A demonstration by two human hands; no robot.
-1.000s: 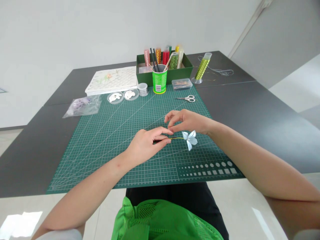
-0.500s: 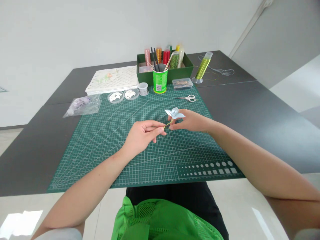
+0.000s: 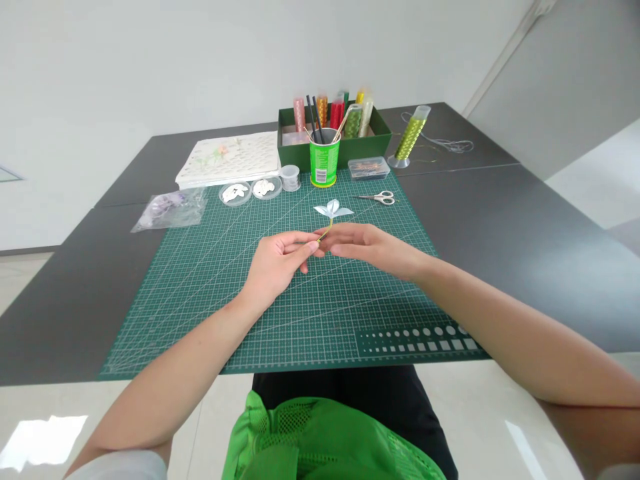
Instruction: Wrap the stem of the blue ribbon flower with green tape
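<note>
A small pale blue flower (image 3: pixel 333 210) on a thin yellow-green wire stem stands upright above the green cutting mat (image 3: pixel 210 280). My left hand (image 3: pixel 277 263) pinches the lower end of the stem between thumb and fingertips. My right hand (image 3: pixel 367 245) lies just right of it, fingers stretched toward the stem and touching it near the pinch; whether it grips the stem I cannot make out. Both hands hover over the middle of the mat.
Behind the mat stand a green cup (image 3: pixel 324 160) of sticks, a green box (image 3: pixel 383 139) of thread spools, a clear case (image 3: pixel 369 168), scissors (image 3: pixel 380 197), a green wire spool (image 3: pixel 410 137), two petal dishes (image 3: pixel 235 193), a plastic bag (image 3: pixel 170 208) and a white sheet (image 3: pixel 230 159).
The flower swung from lying low at the right, by my right wrist, up to standing upright farther back. Both hands moved away from me; my right fingers straightened.
</note>
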